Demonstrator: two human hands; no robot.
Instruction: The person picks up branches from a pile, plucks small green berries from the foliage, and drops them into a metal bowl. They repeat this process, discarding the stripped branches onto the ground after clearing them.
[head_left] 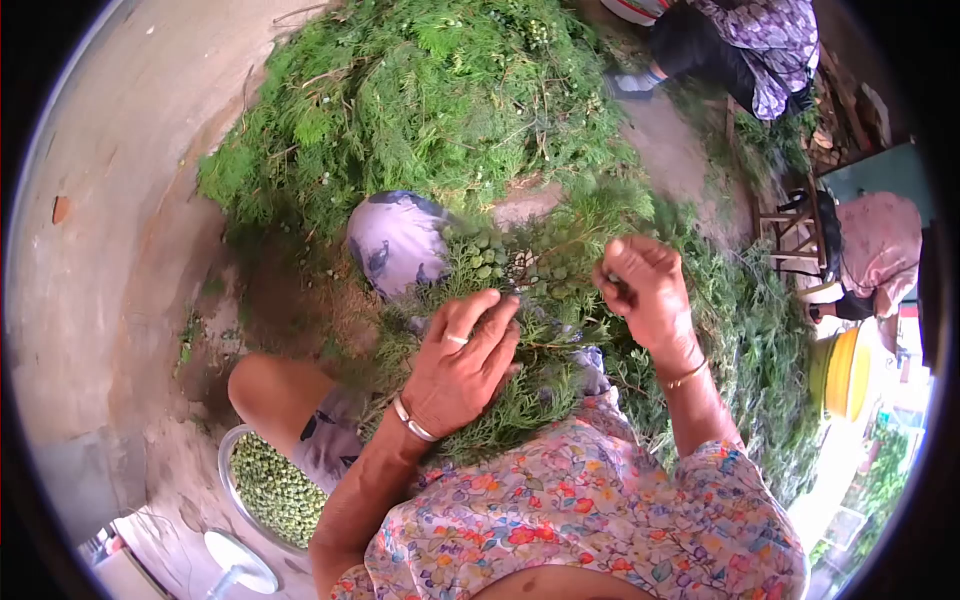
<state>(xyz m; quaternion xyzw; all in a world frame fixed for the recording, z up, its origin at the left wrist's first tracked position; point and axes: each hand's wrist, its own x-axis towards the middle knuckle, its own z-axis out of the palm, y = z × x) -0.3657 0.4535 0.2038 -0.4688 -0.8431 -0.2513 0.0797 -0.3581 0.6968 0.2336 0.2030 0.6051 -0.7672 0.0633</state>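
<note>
A leafy green branch with clusters of round green cones lies over my lap. On its left part rests my left hand, palm down, with a ring and a bracelet; its fingers are bent over the foliage, and what they hold, if anything, is hidden. To the right of the cones my right hand is raised with its fingers curled in; anything between them is too small to make out. A knee in patterned purple cloth is just beyond my left hand.
A large heap of cut green branches stands ahead, with more along the right. A basin of green cones sits at lower left, near a white round object. Two other people sit at upper right and right, near a yellow tub.
</note>
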